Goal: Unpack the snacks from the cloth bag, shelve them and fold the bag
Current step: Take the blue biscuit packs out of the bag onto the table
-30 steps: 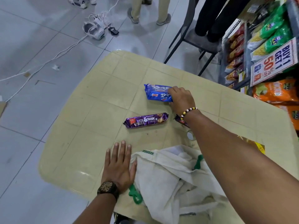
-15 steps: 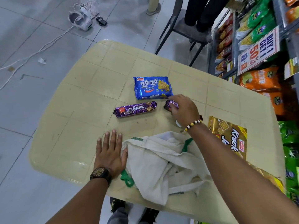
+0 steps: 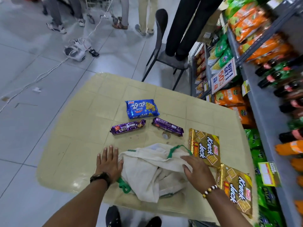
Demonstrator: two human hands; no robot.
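Hands flat, empty: left hand (image 3: pixel 109 163) against cloth bag (image 3: pixel 147 171), right hand (image 3: pixel 196 169) atop; snack packs (image 3: pixel 141 108) beyond; shelf (image 3: pixel 262 112) right.

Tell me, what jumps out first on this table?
A crumpled white cloth bag lies at the near edge of the table, with the left hand flat at its left edge and the right hand resting on it. Beyond it lie a blue pack and two purple packs. Two gold packs lie to the right, by the snack shelf.
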